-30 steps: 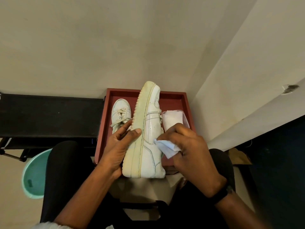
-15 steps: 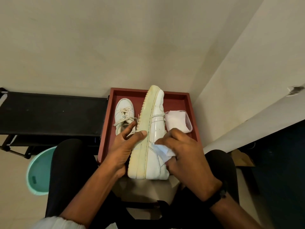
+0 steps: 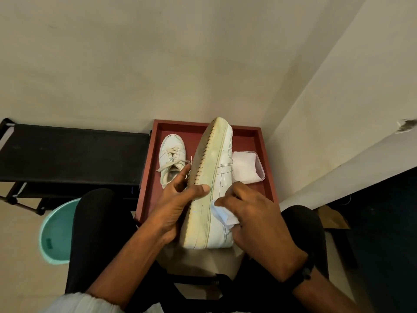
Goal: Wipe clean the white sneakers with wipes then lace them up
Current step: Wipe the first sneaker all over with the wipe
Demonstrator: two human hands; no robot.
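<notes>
Over the lap, one sneaker (image 3: 212,168) lies on its side, heel toward the person, toe out above the tray (image 3: 185,123). The left hand (image 3: 178,206) grips it by the sole, fingers curled underneath and thumb laid across the sole's edge. The right hand (image 3: 257,220) pinches a folded wipe (image 3: 220,213) and presses it on the white side near the heel.

Wiping looks to be in progress: the side shows wet spots, while the sole's edge looks yellowed and probably needs more work. Whether this sneaker has laces cannot be told from here. The second sneaker (image 3: 171,159) sits upright in the tray with loose laces trailing, and it cannot be told whether it has been wiped; lacing is left to do.

A tub (image 3: 247,168) of wipes stands in the tray, just beside the held sneaker's toe and within easy reach. A black rack (image 3: 67,152) and a teal basin (image 3: 57,231) are off to the left, well apart. Nothing blocks the hands.
</notes>
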